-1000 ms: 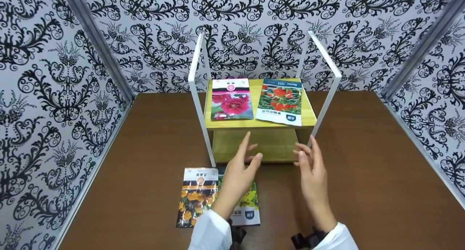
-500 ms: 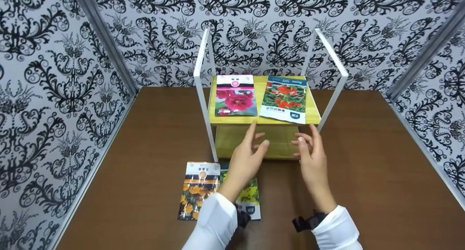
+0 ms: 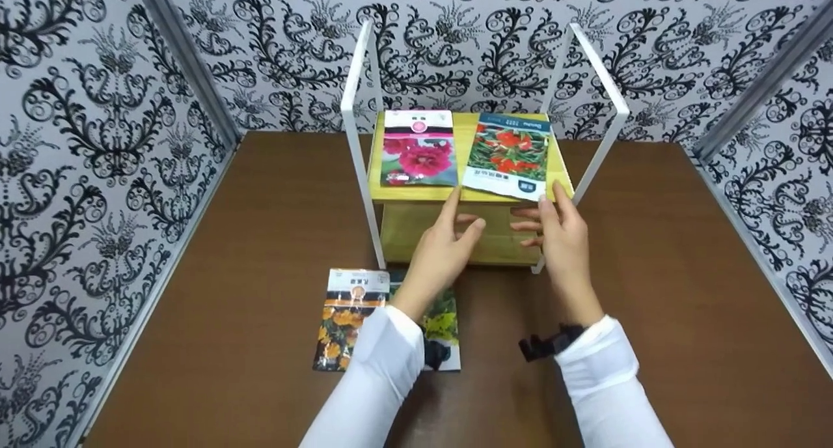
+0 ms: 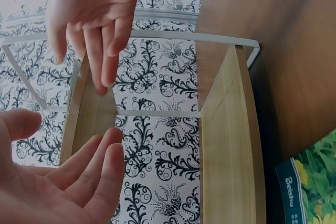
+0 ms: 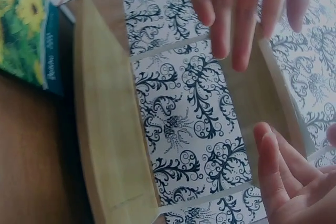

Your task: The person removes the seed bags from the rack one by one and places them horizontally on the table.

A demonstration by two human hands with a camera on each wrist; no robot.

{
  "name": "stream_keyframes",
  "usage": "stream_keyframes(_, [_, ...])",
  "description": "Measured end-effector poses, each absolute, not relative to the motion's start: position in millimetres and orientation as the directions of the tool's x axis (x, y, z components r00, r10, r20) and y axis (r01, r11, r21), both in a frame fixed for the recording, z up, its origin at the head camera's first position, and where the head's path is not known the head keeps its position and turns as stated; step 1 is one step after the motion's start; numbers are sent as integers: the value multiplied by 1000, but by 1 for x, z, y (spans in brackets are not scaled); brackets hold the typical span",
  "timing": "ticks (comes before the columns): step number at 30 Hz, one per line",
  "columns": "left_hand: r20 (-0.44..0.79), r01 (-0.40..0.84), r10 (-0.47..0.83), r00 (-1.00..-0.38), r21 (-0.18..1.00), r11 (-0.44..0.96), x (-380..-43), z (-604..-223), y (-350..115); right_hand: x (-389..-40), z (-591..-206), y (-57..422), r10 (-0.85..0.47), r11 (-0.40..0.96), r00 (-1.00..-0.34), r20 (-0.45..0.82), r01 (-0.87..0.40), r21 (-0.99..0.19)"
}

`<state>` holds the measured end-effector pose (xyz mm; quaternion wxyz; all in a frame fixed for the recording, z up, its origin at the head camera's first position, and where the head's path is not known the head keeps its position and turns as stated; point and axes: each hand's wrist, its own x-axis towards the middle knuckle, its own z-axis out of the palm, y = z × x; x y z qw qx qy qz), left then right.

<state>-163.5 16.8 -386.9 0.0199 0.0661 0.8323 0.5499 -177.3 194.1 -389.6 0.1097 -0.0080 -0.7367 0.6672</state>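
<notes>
My left hand [image 3: 442, 249] is at the upper shelf's front edge in the head view, its index fingertip just below the gap between two seed packets. Its fingers are loosely extended and hold nothing. My right hand [image 3: 565, 246] is at the lower right corner of the red-flower seed packet [image 3: 507, 152], thumb and index fingertip close to it; I cannot tell whether they touch. That packet lies slightly turned, its front edge at the shelf's lip. Left of it lies a pink-flower seed packet [image 3: 420, 148]. The left hand [image 4: 68, 177] and right hand [image 5: 302, 187] show partly in the wrist views.
A two-tier rack with a yellow wooden upper shelf [image 3: 390, 194], a lower shelf [image 3: 416, 236] and white metal frames [image 3: 358, 142] stands against patterned walls. On the brown table [image 3: 260, 272] lie an orange-flower seed packet [image 3: 341, 331] and a yellow-flower seed packet [image 3: 446, 324], partly hidden by the left arm.
Both hands have moved forward and up to the upper shelf's front edge. The right fingertips are now beside the red-flower packet's corner. The head view has shifted downward; the packets keep their places.
</notes>
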Motion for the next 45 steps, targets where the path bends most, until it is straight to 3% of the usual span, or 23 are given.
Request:
stream_keyframes(6, [22, 78, 155, -988, 929, 363, -171, -382, 20, -194, -379, 193, 144, -8, -986, 84, -86, -996])
stream_keyframes(13, [28, 82, 144, -989, 920, 383, -174, -387, 20, -199, -383, 192, 215, 18, -976, 43, -40, -999])
stream_keyframes(22, [63, 138, 193, -979, 904, 405, -166, -391, 16, -194, -390, 193, 251, -87, -964, 85, -110, -990])
stream_keyframes(31, [97, 188, 190, -977, 812, 552, -154, -391, 12, -187, -388, 195, 304, -168, -949, 81, -137, -976])
stream_keyframes(37, [100, 170, 169, -981, 861, 479, -148, -395, 14, -176, -388, 199, 315, -205, -949, 27, -96, -974])
stream_keyframes(45, [141, 177, 133, -981, 929, 324, -147, -392, 19, -160, -388, 199, 265, -244, -963, 54, -121, -962])
